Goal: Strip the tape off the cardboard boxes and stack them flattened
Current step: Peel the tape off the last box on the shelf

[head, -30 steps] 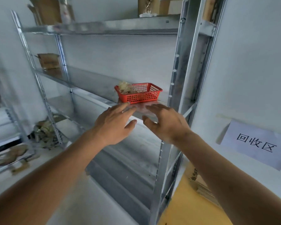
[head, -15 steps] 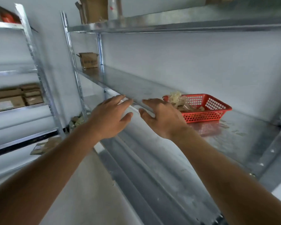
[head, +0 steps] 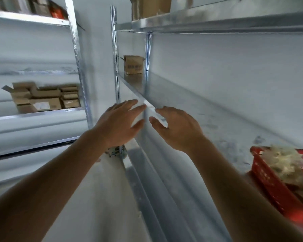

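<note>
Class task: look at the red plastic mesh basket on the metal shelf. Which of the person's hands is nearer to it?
The right hand. It hovers over the shelf, up and left of the red plastic mesh basket. The left hand is farther left, off the shelf's front edge. Neither touches the basket.

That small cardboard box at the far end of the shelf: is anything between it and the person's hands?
In the head view, only bare metal shelf runs from the cardboard box to both open hands, left hand and right hand.

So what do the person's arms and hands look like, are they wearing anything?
Nothing at all is worn that I can see. The left hand and right hand are bare, with no gloves, rings or watch, and both forearms are uncovered, with no sleeves in view.
</note>
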`<state>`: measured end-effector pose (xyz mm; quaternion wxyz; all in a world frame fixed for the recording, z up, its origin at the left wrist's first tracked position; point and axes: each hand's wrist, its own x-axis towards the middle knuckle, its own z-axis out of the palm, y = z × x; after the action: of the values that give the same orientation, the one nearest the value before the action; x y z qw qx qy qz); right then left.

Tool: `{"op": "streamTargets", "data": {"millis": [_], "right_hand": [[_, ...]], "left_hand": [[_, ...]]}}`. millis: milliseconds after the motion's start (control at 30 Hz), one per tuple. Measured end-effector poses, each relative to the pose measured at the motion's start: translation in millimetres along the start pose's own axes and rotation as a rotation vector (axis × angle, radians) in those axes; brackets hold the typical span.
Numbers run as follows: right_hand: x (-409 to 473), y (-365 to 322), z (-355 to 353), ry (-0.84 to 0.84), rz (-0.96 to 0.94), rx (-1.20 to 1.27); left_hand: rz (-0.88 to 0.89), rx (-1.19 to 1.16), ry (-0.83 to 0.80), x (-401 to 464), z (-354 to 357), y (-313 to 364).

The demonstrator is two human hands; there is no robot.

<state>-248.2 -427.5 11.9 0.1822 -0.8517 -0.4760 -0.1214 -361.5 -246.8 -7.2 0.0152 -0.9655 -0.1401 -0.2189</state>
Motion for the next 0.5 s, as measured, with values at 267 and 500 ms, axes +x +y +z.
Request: {"op": "streamTargets", "data": {"millis": [267, 500], "right_hand": [[176.9, -12.6, 81.5, 0.006, 0.027, -0.046], [346.1, -28.6, 125.7, 0.040, 0.067, -0.082]], "left_hand": [[0.052, -0.014, 0.001, 120.7, 50.5, -146.6], [0.133, 0.028, 0.016, 242.7, 68.8, -291.8]]}}
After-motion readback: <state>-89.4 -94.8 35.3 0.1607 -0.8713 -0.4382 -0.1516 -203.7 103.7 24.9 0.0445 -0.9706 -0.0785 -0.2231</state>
